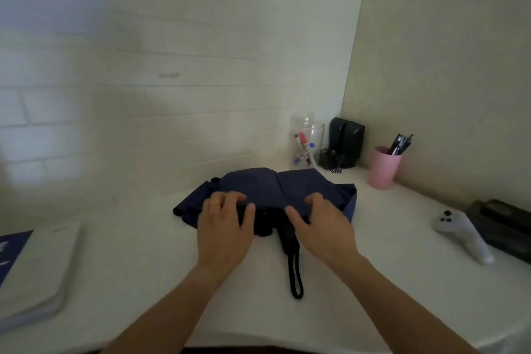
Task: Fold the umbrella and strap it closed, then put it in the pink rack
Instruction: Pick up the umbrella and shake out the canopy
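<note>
A navy blue umbrella lies collapsed on the white table, its loose canopy spread out to both sides. Its black handle points toward me, and a black wrist loop trails off it. My left hand rests on the left part of the canopy, fingers curled over the fabric edge. My right hand presses on the right part, thumb beside the handle. A pink cup holding dark pens stands at the back right; no other pink holder is in view.
A clear jar with markers and a black device with a cable stand in the back corner. A white game controller and a dark case lie at right. A white book lies at left.
</note>
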